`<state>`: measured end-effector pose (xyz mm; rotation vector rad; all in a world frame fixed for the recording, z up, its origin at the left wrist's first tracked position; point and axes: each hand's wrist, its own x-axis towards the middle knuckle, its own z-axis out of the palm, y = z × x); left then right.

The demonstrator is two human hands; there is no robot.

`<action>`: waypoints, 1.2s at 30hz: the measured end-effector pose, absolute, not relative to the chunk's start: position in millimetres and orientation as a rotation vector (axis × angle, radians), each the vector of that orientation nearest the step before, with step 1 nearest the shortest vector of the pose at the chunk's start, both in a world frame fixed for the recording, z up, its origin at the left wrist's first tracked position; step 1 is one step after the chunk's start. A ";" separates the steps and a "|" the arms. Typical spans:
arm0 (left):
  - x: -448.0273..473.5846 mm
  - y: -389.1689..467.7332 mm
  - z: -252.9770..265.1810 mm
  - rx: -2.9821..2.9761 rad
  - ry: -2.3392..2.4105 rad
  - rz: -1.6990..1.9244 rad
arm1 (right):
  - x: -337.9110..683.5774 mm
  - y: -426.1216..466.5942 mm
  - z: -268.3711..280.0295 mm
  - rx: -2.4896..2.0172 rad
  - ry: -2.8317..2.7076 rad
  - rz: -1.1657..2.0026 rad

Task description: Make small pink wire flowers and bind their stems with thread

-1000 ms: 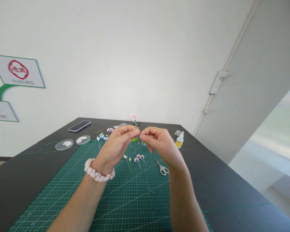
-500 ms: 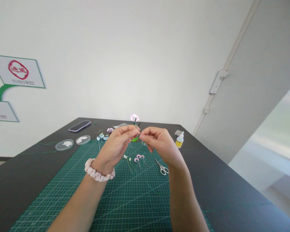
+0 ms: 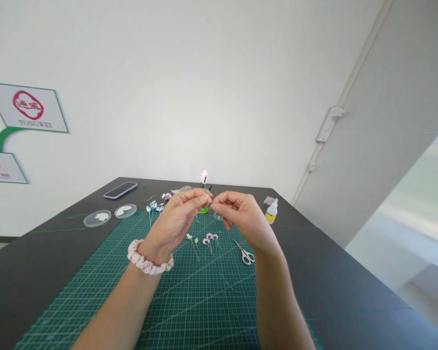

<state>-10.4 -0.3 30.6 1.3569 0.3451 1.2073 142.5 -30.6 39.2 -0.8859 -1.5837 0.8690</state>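
Note:
My left hand [image 3: 184, 211], with a pale scrunchie [image 3: 149, 257] at its wrist, pinches the thin green stem of a pink artificial flower [image 3: 204, 177]. The flower rises above the fingertips, seen nearly edge-on. Close beside it, my right hand [image 3: 239, 214] has thumb and forefinger pressed together near the stem's lower part; what lies between them is too small to make out. Under the hands, small pink petal pieces on wires [image 3: 209, 238] and a white bud with a green leaf [image 3: 192, 240] lie on the green cutting mat [image 3: 200, 301].
White-handled scissors [image 3: 246, 255] lie right of the petals. A glue bottle [image 3: 271, 212] stands at the right. On the left are two clear dishes with white pieces [image 3: 97, 218], blue wired leaves [image 3: 153, 207] and a phone [image 3: 120, 190]. A green-based holder [image 3: 203, 210] is partly hidden behind my hands.
The pink flower has turned on its stem, from showing its broad round face to a narrow side view. Both hands have stayed almost in place.

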 end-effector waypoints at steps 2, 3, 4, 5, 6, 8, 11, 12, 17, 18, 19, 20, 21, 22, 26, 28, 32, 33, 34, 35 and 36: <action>-10.1 0.0 30.5 1.362 0.336 1.208 | 142.5 -30.2 38.8 -0.882 -1.588 0.868; -10.0 0.1 30.4 1.363 0.332 1.207 | 142.5 -30.0 38.5 -0.882 -1.590 0.868; -9.9 0.1 30.2 1.365 0.328 1.204 | 142.5 -29.8 38.2 -0.883 -1.592 0.869; -9.9 0.1 30.1 1.366 0.325 1.201 | 142.5 -29.6 37.9 -0.885 -1.594 0.869; -9.8 0.0 30.0 1.367 0.325 1.199 | 142.5 -29.5 37.7 -0.887 -1.595 0.869; -9.6 -0.1 30.2 1.370 0.325 1.197 | 142.5 -29.5 37.5 -0.890 -1.598 0.867; -9.3 -0.6 31.2 1.369 0.330 1.199 | 142.6 -29.7 37.7 -0.903 -1.609 0.859; -9.3 -0.8 31.5 1.369 0.332 1.199 | 142.7 -29.7 37.7 -0.908 -1.613 0.854; -9.4 -1.0 31.9 1.369 0.331 1.196 | 143.7 -29.4 37.1 -0.916 -1.627 0.848; -9.4 -1.0 31.8 1.369 0.330 1.196 | 143.8 -29.4 36.9 -0.916 -1.629 0.849; -9.4 -1.0 31.6 1.370 0.330 1.196 | 143.8 -29.4 36.7 -0.916 -1.630 0.851; -9.5 -1.1 31.5 1.371 0.330 1.196 | 143.8 -29.4 36.6 -0.917 -1.631 0.851; -9.5 -1.3 31.4 1.372 0.329 1.194 | 143.8 -29.4 36.5 -0.919 -1.632 0.851; -9.6 -1.5 31.4 1.373 0.327 1.193 | 143.7 -29.4 36.5 -0.920 -1.634 0.850; -9.8 -1.9 31.5 1.375 0.309 1.186 | 143.4 -29.4 36.5 -0.919 -1.645 0.849; -9.7 -1.5 31.3 1.371 0.306 1.185 | 143.6 -29.3 36.4 -0.912 -1.645 0.853; -8.9 -0.9 30.7 1.355 0.298 1.189 | 144.0 -29.2 36.2 -0.900 -1.649 0.861; -8.6 -1.2 30.7 1.353 0.293 1.189 | 144.0 -29.2 36.2 -0.898 -1.650 0.862; -8.4 -1.6 30.8 1.352 0.287 1.187 | 143.9 -29.2 36.2 -0.897 -1.650 0.864; -8.3 -2.0 30.9 1.351 0.281 1.183 | 143.8 -29.2 36.2 -0.897 -1.650 0.865; -8.3 -2.5 31.0 1.352 0.275 1.177 | 143.6 -29.1 36.1 -0.899 -1.649 0.866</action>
